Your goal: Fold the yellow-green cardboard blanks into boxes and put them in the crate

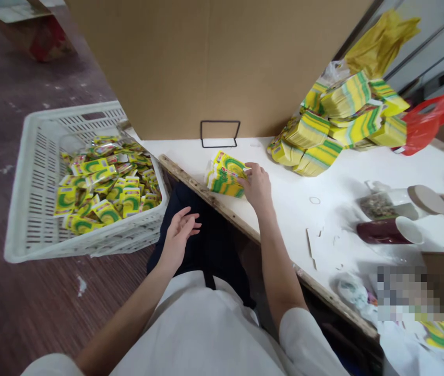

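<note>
My right hand (258,185) rests on the white table (323,177) and grips a small stack of yellow-green packets (225,175) near the table's front edge. My left hand (178,236) hangs open above my dark lap, fingers apart, holding nothing. To its left, a white plastic crate (34,209) on the floor holds many loose yellow-green packets (104,183). A large heap of bundled packets (343,122) lies at the back right of the table.
A brown cardboard wall (214,57) stands behind the table, with a black wire frame (220,133) at its base. A glass jar (397,202) and a maroon cup (388,231) lie on their sides at right. A red bag (427,122) lies beyond the heap.
</note>
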Available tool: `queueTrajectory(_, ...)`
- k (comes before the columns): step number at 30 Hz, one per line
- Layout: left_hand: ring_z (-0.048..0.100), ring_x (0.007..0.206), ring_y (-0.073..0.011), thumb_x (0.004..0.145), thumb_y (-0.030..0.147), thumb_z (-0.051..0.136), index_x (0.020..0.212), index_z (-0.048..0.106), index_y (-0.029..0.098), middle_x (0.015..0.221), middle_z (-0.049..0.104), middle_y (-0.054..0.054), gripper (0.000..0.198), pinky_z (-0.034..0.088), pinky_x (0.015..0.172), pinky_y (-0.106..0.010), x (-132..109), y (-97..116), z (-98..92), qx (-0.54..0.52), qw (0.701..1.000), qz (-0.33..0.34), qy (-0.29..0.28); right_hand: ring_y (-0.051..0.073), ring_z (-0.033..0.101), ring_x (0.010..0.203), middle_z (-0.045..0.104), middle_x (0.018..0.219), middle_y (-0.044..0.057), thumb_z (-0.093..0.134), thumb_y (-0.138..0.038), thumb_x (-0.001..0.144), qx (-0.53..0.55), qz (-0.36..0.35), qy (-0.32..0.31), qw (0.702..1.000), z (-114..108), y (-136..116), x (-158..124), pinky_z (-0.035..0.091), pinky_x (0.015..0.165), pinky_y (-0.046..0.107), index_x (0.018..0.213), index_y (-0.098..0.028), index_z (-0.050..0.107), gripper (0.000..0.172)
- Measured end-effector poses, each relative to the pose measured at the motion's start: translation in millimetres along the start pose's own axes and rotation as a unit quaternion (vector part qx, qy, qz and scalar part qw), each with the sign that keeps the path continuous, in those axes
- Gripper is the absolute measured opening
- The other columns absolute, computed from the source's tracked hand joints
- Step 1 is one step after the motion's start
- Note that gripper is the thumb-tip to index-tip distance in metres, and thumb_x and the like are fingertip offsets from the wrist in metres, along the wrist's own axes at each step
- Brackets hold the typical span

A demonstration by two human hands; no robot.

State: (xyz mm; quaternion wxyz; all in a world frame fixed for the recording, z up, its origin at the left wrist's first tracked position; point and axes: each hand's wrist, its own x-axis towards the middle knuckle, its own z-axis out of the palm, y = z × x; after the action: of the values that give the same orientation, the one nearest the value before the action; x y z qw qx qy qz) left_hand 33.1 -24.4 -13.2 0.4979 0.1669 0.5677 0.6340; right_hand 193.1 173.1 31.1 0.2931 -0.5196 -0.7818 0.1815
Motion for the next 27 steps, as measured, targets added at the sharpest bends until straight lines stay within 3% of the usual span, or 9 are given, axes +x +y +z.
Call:
queueTrajectory(8, 0.066, 0.08, -0.0148, 0.078, 0.05, 0.076, 0.115, 0.064, 0.018, 0.101, 0.072, -0.007, 0.05, 0.053, 0.073, -0.028, 0, -1, 4.7, 0.056, 0.995, -0.018, -0.082, 0.022, 0.061, 0.086, 0.062, 0.1, 0.007, 0.069, -0.011, 0.069, 0.101, 0.041, 0.052, 0.993, -4, -3, 1, 0.052, 0.079, 0.039, 0.112, -0.021, 0.053, 0.047)
queueTrajectory(12, 0.068, 0.082, -0.0168, 0.074, 0.053, 0.08, 0.12, 0.064, 0.018, 0.104, 0.072, -0.009, 0.06, 0.054, 0.072, -0.029, 3, -5, 10.0, 0.03, 0.988, -0.004, -0.153, 0.016, 0.059, 0.076, 0.059, 0.09, 0.0, 0.07, -0.015, 0.072, 0.226, 0.043, 0.074, 0.97, -15, -21, -23, 0.053, 0.071, 0.032, 0.111, -0.022, 0.053, 0.043)
queueTrajectory(15, 0.07, 0.093, -0.0245, 0.071, 0.065, 0.077, 0.122, 0.064, 0.02, 0.111, 0.072, -0.012, 0.07, 0.058, 0.075, -0.035, 6, -5, 17.0, -0.04, 0.985, 0.045, -0.16, 0.014, 0.06, 0.074, 0.06, 0.087, -0.001, 0.069, -0.016, 0.075, 0.315, 0.019, -0.013, 0.949, -11, -39, -62, 0.052, 0.069, 0.029, 0.105, -0.023, 0.056, 0.034)
queueTrajectory(17, 0.07, 0.103, -0.0277, 0.081, 0.068, 0.065, 0.118, 0.067, 0.021, 0.11, 0.073, -0.012, 0.06, 0.059, 0.084, -0.04, 7, -3, 21.1, -0.049, 0.989, 0.1, -0.095, 0.014, 0.061, 0.075, 0.063, 0.086, 0.0, 0.071, -0.018, 0.075, 0.375, 0.021, -0.135, 0.917, 1, -48, -91, 0.051, 0.065, 0.027, 0.102, -0.023, 0.058, 0.03)
queueTrajectory(18, 0.069, 0.107, -0.0282, 0.086, 0.067, 0.06, 0.116, 0.068, 0.021, 0.11, 0.074, -0.012, 0.055, 0.058, 0.09, -0.041, 6, -2, 22.4, -0.031, 0.988, 0.136, -0.064, 0.014, 0.061, 0.074, 0.062, 0.085, -0.001, 0.073, -0.02, 0.074, 0.404, 0.039, -0.162, 0.899, 9, -51, -103, 0.05, 0.064, 0.027, 0.101, -0.023, 0.059, 0.031)
queueTrajectory(20, 0.068, 0.113, -0.0296, 0.089, 0.063, 0.058, 0.116, 0.07, 0.022, 0.115, 0.073, -0.012, 0.051, 0.055, 0.099, -0.043, 4, -1, 23.0, 0.022, 0.976, 0.212, -0.046, 0.014, 0.06, 0.073, 0.061, 0.084, -0.001, 0.078, -0.027, 0.073, 0.452, 0.098, -0.151, 0.873, 24, -53, -124, 0.05, 0.064, 0.026, 0.097, -0.023, 0.057, 0.032)
queueTrajectory(22, 0.067, 0.116, -0.0328, 0.088, 0.063, 0.06, 0.12, 0.069, 0.02, 0.122, 0.071, -0.015, 0.054, 0.055, 0.101, -0.047, 2, -3, 21.8, 0.055, 0.96, 0.265, -0.075, 0.013, 0.059, 0.072, 0.06, 0.083, -0.002, 0.082, -0.031, 0.071, 0.473, 0.144, -0.126, 0.86, 34, -53, -135, 0.048, 0.064, 0.026, 0.093, -0.023, 0.056, 0.035)
queueTrajectory(27, 0.066, 0.117, -0.0344, 0.087, 0.064, 0.06, 0.124, 0.067, 0.022, 0.127, 0.069, -0.015, 0.057, 0.056, 0.101, -0.048, -3, -8, 21.8, 0.026, 0.965, 0.245, -0.092, 0.013, 0.058, 0.071, 0.06, 0.08, -0.003, 0.086, -0.034, 0.07, 0.523, 0.146, -0.161, 0.824, 25, -51, -137, 0.045, 0.065, 0.026, 0.094, -0.024, 0.053, 0.042)
